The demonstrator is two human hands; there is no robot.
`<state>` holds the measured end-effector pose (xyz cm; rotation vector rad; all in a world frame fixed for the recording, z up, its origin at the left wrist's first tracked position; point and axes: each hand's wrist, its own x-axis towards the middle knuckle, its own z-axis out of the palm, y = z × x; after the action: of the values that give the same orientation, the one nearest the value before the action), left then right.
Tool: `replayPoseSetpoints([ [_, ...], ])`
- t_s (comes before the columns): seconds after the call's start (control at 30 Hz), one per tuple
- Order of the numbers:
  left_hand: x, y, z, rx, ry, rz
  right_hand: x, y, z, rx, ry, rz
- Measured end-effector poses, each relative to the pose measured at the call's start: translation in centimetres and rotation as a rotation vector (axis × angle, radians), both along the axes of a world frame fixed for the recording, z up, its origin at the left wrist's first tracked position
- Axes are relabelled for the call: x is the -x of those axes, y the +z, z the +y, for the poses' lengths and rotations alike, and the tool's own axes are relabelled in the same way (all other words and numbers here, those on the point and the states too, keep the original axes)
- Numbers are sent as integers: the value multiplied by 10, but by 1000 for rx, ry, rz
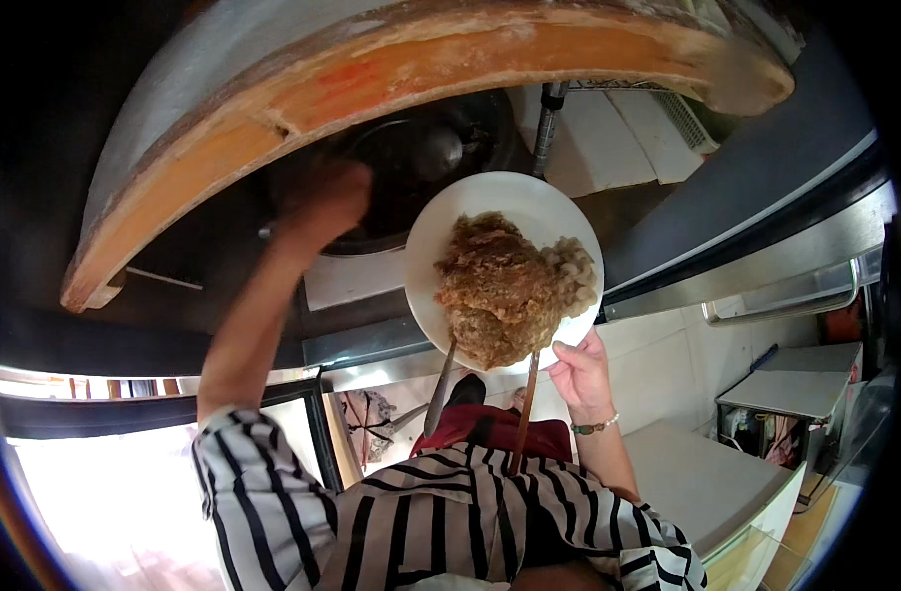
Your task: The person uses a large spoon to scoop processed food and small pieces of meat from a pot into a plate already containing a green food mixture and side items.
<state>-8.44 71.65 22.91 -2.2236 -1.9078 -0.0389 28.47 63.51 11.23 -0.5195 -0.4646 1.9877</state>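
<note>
My right hand [585, 366] grips the near right rim of a white plate [521, 196], thumb on top. A large mound of brown, shaggy cooked food [498, 295] fills its middle, with pale rounded pieces [572, 273] beside it. A metal utensil handle [440, 391] and a brown wooden stick, perhaps chopsticks [524, 410], jut over the near rim towards me. My left hand [329, 199], blurred and with fingers curled, is above the left side of a dark round pan [377, 240]. Whether it holds anything cannot be seen. A rounded metal piece, perhaps a ladle [439, 151], shows in the pan.
A worn, curved wooden edge [421, 81] arches across the top, above the pan. Behind the plate stands a ribbed metal post [545, 133]. A metal bar handle [790, 306] projects at right. Lower right are a white cabinet top [701, 473] and a small open-fronted unit [783, 391].
</note>
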Motion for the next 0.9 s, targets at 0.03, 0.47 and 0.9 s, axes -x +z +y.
replayPoseSetpoints([
  [0.03, 6, -10, -2, 158, 153, -112, 3, 4, -2, 3, 27, 0],
  [0.47, 19, -52, 68, 344, 481, -817, 7, 13, -3, 26, 20, -6],
  [0.9, 56, -48, 83, 510, 628, -730, 2, 8, -2, 32, -28, -7],
])
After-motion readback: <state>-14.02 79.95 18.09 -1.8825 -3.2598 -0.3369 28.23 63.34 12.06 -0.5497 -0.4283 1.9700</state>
